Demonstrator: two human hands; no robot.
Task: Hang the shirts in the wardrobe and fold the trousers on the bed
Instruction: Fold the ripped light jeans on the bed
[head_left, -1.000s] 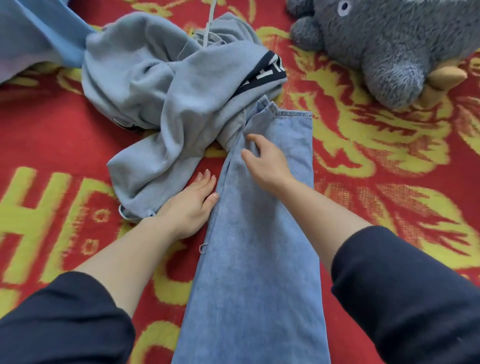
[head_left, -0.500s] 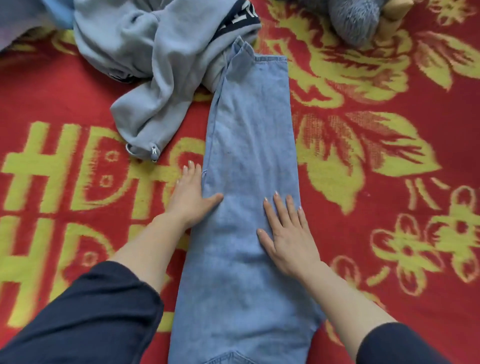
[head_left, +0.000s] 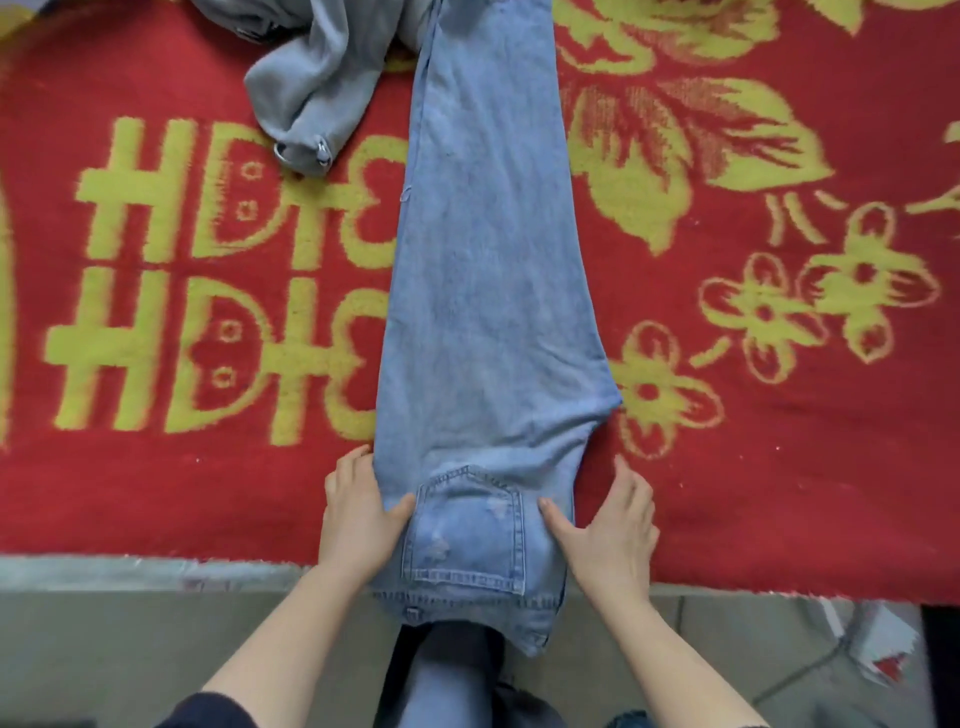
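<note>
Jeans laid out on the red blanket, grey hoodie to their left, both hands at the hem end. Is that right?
Not quite. In the head view the left hand and right hand sit at the waist end of the jeans, flanking the back pocket, not the hem. The red blanket and grey hoodie are as stated.

Jeans (head_left: 488, 291): light-blue denim, folded lengthwise now, one leg stacked on the other, back pocket (head_left: 467, 530) facing up.
Pose: flat and straight, legs running away across the red bedcover (head_left: 182, 493), waistband just over its near edge.
Grey sweatshirt (head_left: 317, 88): crumpled up there, left of the legs, touching them.
</note>
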